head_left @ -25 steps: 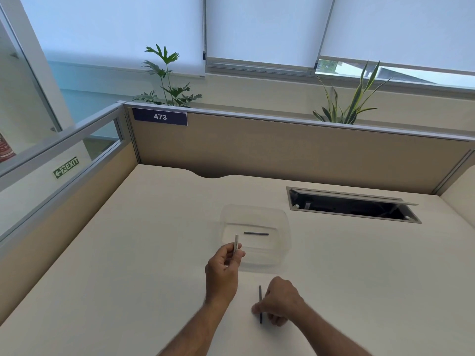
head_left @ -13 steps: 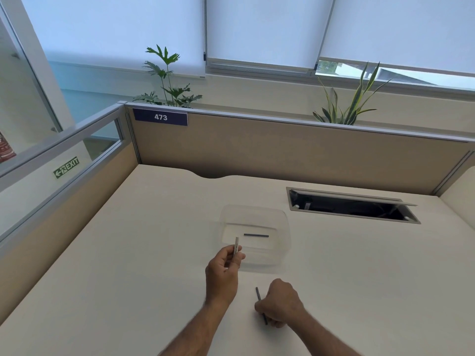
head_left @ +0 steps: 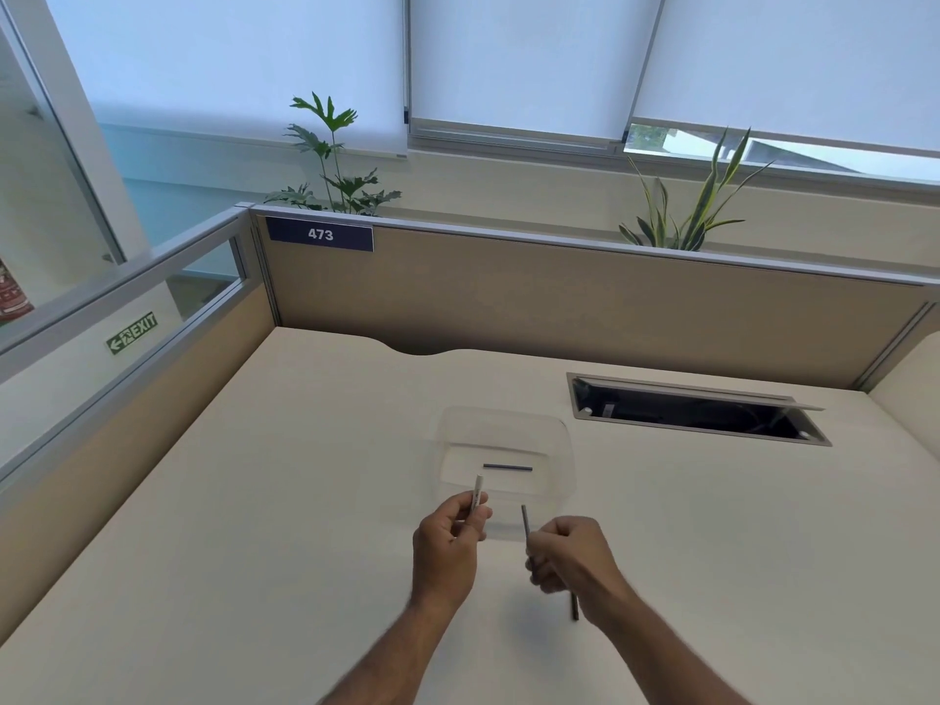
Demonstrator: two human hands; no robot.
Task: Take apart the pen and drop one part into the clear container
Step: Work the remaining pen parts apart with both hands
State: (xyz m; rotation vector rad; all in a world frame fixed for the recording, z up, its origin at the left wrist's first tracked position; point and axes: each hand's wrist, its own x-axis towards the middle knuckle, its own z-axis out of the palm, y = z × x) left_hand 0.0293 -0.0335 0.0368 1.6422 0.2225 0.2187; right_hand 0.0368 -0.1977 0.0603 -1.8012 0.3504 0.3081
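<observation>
Now both hands grip pen parts beside the clear container.

Clear container on the desk; pen part inside it; cable hatch behind, right

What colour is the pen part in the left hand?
White, best seen in the head view: pen part in left hand.

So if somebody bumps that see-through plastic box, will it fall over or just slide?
Probably slide. The clear plastic container looks low and wide, sitting flat on the smooth cream desk, so tipping seems unlikely. It holds only one thin dark pen part, so it's likely very light and would scoot easily.
</observation>
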